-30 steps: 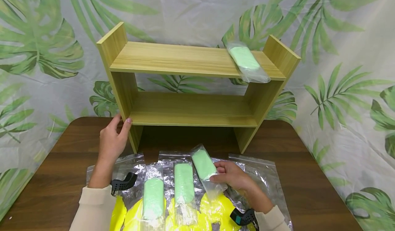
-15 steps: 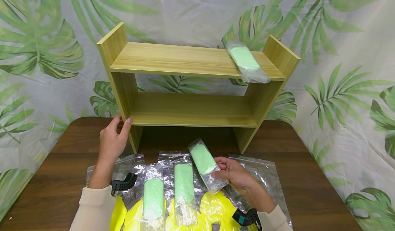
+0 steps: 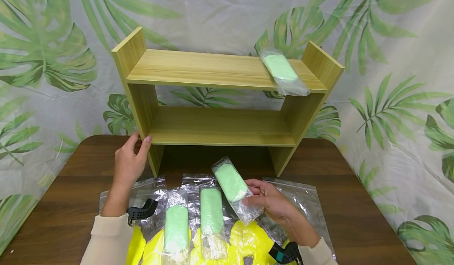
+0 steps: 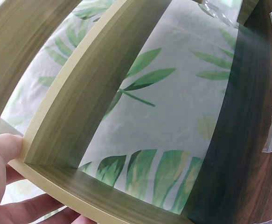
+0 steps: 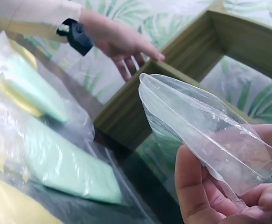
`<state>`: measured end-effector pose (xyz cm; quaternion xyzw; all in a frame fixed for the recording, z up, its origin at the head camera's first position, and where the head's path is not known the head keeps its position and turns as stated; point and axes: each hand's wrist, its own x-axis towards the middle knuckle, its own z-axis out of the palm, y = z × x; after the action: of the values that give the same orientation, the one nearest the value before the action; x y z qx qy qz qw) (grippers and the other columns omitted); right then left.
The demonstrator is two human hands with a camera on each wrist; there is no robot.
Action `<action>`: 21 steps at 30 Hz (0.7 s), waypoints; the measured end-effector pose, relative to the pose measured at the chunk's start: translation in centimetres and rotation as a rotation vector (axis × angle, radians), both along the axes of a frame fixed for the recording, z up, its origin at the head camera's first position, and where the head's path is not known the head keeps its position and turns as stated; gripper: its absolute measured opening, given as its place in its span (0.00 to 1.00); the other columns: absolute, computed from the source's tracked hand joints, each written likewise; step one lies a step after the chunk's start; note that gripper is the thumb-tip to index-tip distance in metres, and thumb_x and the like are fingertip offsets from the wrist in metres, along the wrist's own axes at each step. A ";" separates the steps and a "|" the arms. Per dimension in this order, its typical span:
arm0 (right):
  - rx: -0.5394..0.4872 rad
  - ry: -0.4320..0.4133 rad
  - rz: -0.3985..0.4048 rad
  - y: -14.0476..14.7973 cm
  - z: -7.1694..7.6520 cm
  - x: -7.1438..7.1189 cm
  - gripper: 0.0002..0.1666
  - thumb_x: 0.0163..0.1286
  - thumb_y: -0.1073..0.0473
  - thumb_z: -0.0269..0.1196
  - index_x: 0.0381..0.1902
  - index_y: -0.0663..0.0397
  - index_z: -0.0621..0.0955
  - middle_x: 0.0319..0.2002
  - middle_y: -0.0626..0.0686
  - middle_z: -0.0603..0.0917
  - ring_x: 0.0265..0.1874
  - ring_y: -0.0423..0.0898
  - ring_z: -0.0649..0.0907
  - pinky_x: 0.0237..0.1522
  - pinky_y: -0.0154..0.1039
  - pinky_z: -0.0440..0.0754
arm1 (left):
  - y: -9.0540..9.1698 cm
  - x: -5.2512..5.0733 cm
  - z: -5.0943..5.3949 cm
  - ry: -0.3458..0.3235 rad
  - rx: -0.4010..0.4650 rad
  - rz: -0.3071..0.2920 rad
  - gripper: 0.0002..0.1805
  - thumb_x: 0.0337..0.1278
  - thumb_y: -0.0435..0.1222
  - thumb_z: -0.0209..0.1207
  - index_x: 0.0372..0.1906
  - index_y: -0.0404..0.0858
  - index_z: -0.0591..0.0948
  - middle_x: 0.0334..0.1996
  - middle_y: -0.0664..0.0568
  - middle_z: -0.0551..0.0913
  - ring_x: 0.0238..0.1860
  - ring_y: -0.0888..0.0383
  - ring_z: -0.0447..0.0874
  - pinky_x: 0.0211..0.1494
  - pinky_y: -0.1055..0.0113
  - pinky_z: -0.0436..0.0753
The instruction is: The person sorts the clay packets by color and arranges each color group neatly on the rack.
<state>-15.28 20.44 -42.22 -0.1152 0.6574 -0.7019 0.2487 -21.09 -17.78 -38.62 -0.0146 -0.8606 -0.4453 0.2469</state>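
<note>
A light wooden two-tier shelf (image 3: 220, 125) stands on the dark table. My left hand (image 3: 129, 160) holds its left side panel; in the left wrist view the thumb (image 4: 6, 147) lies on the front and the other fingers are on the outer face. My right hand (image 3: 269, 204) pinches the lower end of a clear plastic bag with a pale green slab (image 3: 231, 184) in it, tilted above the yellow pieces. In the right wrist view this clear bag (image 5: 191, 123) hides part of the shelf.
Two more bagged green slabs (image 3: 176, 227) lie in front, over zip bags with yellow pieces (image 3: 252, 237). Another bagged green slab (image 3: 281, 68) rests on the top board at the right, its end past the front edge. A leaf-print cloth (image 3: 220, 17) hangs behind.
My right hand has raised the bagged green slab slightly and swung its upper end up and to the left. The left hand stays on the shelf's side panel.
</note>
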 end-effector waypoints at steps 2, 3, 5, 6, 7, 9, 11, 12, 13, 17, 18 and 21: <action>-0.005 0.009 0.018 -0.1 0.3 0.2 0.34 0.63 0.72 0.62 0.64 0.75 0.63 0.49 0.58 0.82 0.42 0.47 0.83 0.45 0.37 0.80 | 0.0 0.0 0.0 0.001 -0.003 0.002 0.22 0.71 0.49 0.49 0.56 0.37 0.76 0.46 0.37 0.84 0.47 0.40 0.83 0.46 0.45 0.78; -0.009 0.013 0.027 -0.1 0.4 0.3 0.34 0.63 0.72 0.62 0.64 0.75 0.62 0.49 0.58 0.82 0.43 0.47 0.83 0.45 0.37 0.80 | 0.0 0.0 -0.1 0.003 -0.004 0.001 0.22 0.71 0.49 0.49 0.56 0.37 0.76 0.46 0.37 0.84 0.47 0.40 0.83 0.46 0.45 0.78; -0.017 0.015 0.043 -0.1 0.7 0.4 0.34 0.63 0.72 0.62 0.64 0.75 0.62 0.50 0.58 0.82 0.43 0.47 0.83 0.45 0.37 0.80 | 0.0 0.0 -0.1 0.005 -0.004 0.000 0.22 0.71 0.49 0.49 0.56 0.37 0.76 0.46 0.37 0.84 0.47 0.40 0.83 0.45 0.45 0.78; -0.021 0.015 0.050 -0.1 0.8 0.5 0.34 0.63 0.72 0.62 0.64 0.74 0.62 0.50 0.58 0.82 0.44 0.47 0.83 0.46 0.37 0.80 | 0.0 0.0 -0.1 0.005 -0.005 -0.001 0.22 0.71 0.49 0.49 0.56 0.37 0.76 0.46 0.37 0.84 0.47 0.40 0.83 0.45 0.45 0.78; -0.024 0.017 0.057 -0.1 1.0 0.5 0.34 0.63 0.72 0.62 0.64 0.74 0.62 0.50 0.58 0.81 0.44 0.47 0.83 0.46 0.36 0.80 | 0.0 0.0 -0.1 0.005 -0.006 -0.001 0.22 0.71 0.49 0.49 0.56 0.37 0.76 0.46 0.37 0.84 0.47 0.40 0.83 0.45 0.44 0.78; -0.033 0.017 0.065 0.0 1.2 0.7 0.34 0.64 0.72 0.61 0.65 0.74 0.62 0.51 0.59 0.81 0.44 0.47 0.83 0.46 0.36 0.80 | 0.0 0.0 -0.1 0.006 -0.004 -0.004 0.22 0.71 0.49 0.49 0.56 0.37 0.76 0.46 0.37 0.83 0.47 0.40 0.83 0.44 0.44 0.78; -0.042 0.024 0.072 0.0 1.4 0.8 0.33 0.64 0.71 0.61 0.64 0.74 0.62 0.51 0.60 0.81 0.45 0.47 0.82 0.47 0.36 0.80 | 0.0 0.0 -0.1 0.007 -0.004 -0.007 0.22 0.71 0.49 0.49 0.56 0.37 0.76 0.46 0.36 0.83 0.47 0.40 0.83 0.44 0.44 0.78; -0.049 0.029 0.076 0.0 1.5 0.8 0.33 0.64 0.72 0.61 0.64 0.74 0.62 0.51 0.60 0.81 0.45 0.47 0.82 0.47 0.36 0.80 | 0.0 0.0 -0.2 0.008 -0.004 -0.006 0.22 0.71 0.49 0.49 0.56 0.37 0.76 0.46 0.36 0.83 0.47 0.40 0.83 0.44 0.44 0.78; -0.058 0.032 0.080 0.0 1.6 0.9 0.33 0.64 0.72 0.61 0.64 0.74 0.63 0.51 0.60 0.81 0.45 0.47 0.82 0.47 0.36 0.80 | 0.0 -0.1 -0.2 0.010 -0.003 -0.006 0.22 0.71 0.49 0.49 0.56 0.36 0.76 0.46 0.36 0.83 0.47 0.40 0.83 0.44 0.45 0.79; -0.103 0.038 0.102 0.0 2.0 1.2 0.31 0.64 0.73 0.60 0.63 0.76 0.63 0.51 0.60 0.81 0.45 0.46 0.83 0.47 0.35 0.80 | 0.0 -0.1 -0.2 0.013 -0.002 -0.006 0.22 0.71 0.49 0.49 0.56 0.36 0.76 0.46 0.36 0.83 0.47 0.40 0.83 0.44 0.45 0.78; -0.115 0.038 0.107 0.0 2.1 1.2 0.31 0.64 0.73 0.60 0.63 0.77 0.63 0.51 0.60 0.81 0.45 0.46 0.83 0.47 0.35 0.80 | 0.0 -0.1 -0.2 0.012 -0.002 -0.005 0.22 0.71 0.49 0.49 0.56 0.37 0.76 0.46 0.37 0.83 0.47 0.40 0.83 0.44 0.45 0.78; -0.140 0.050 0.119 0.0 2.5 1.5 0.31 0.64 0.74 0.60 0.63 0.77 0.63 0.51 0.61 0.81 0.45 0.47 0.83 0.47 0.35 0.81 | 0.0 0.0 -0.2 0.009 -0.001 -0.004 0.22 0.71 0.49 0.49 0.56 0.37 0.76 0.46 0.37 0.83 0.47 0.40 0.83 0.44 0.45 0.78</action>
<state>-13.83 20.46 -39.73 -0.1888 0.6047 -0.7270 0.2649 -21.12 -17.82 -38.80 -0.0183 -0.8597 -0.4453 0.2497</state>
